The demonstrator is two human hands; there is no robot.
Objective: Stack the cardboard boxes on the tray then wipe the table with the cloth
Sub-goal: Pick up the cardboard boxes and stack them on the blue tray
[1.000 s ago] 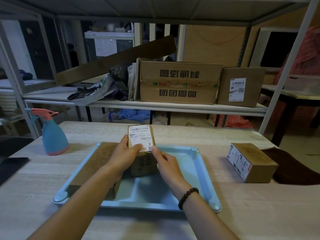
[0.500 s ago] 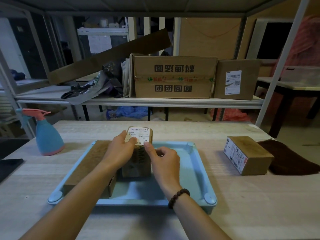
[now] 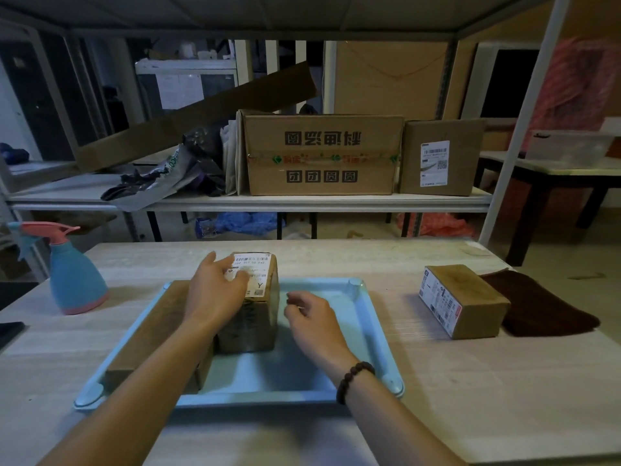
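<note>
A pale wood-grain table point(image 3: 437, 398) is filling the lower half of the frame. A light blue tray point(image 3: 363, 317) is lying at its centre. At centre right a small cardboard box point(image 3: 470, 302) with a white label is sitting directly on the wood, touching a dark brown cloth point(image 3: 544, 307) lying flat just to its right. At the left edge a blue spray bottle point(image 3: 75, 280) with a pink trigger is standing upright, and a dark flat object point(image 3: 8, 332) is poking in below it
</note>
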